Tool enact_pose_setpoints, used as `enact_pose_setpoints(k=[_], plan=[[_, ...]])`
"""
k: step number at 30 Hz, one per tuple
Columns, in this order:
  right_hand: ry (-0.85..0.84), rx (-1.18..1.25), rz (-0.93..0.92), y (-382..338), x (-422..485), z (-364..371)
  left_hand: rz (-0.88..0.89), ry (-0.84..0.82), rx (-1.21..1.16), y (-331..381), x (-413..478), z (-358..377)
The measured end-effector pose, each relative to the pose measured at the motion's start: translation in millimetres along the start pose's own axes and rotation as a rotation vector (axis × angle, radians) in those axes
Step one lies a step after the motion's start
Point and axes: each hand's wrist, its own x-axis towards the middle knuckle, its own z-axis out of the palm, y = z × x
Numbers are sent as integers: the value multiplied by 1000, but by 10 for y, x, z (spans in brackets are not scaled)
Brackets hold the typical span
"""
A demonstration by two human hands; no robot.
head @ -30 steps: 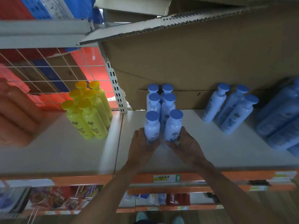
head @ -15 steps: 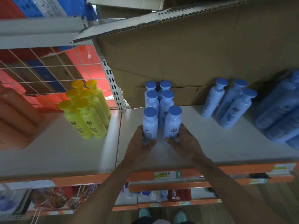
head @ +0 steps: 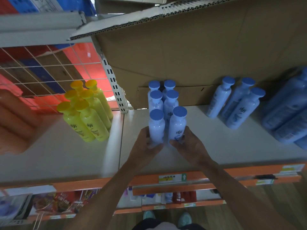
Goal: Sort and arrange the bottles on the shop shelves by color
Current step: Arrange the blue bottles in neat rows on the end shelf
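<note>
The two pale blue bottles you are working on, the left front bottle [head: 156, 128] and the right front bottle [head: 177, 125], stand upright near the middle of the shelf [head: 216, 146]. They are close side by side with a narrow gap between them. They sit just in front of four matching blue bottles [head: 163, 98], so together they form the front pair of a block two wide and three deep. Your left hand [head: 146, 146] is wrapped round the lower part of the left front bottle, fingers curled about it. Your right hand [head: 188, 145] grips the base of the right front bottle the same way. Your hands hide both bases, so I cannot tell whether the bottles are fully set down. As a judgement, this shelf is well along. Six yellow bottles [head: 86, 117] stand as their own tight group in the left bay, beyond the perforated upright [head: 116, 90] and well apart from anything blue. Nothing yellow is mixed in with your block. What looks left is to release this pair squarely in line, then deal with the three blue bottles [head: 235, 105] standing in a loose cluster off to the right, apart from the block. Past them, at the right edge, are larger, darker blue bottles [head: 289, 113], too blurred to say how they lie. The orange-red shapes [head: 15, 117] at the far left are also too blurred to name. A cardboard box [head: 199, 52] fills the back of the blue bay, so the block can go no deeper.
</note>
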Motion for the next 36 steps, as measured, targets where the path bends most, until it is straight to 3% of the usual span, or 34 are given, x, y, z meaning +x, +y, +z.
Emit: enact_pose_setpoints(k=[5,12,21,26,36], plan=[[-24,-45,-1,27,-5,2,-5,151,100,4,64,149],[-28,-66,25,17,9,17,37,-56,127,-21,71,-53],[27,-73,40,19,-27,48,47,120,201,-33,38,166],[48,-88,39,20,-17,32,21,93,151,-21,87,122],[97,-198,30,-99,29,104,114,124,293,-67,172,112]])
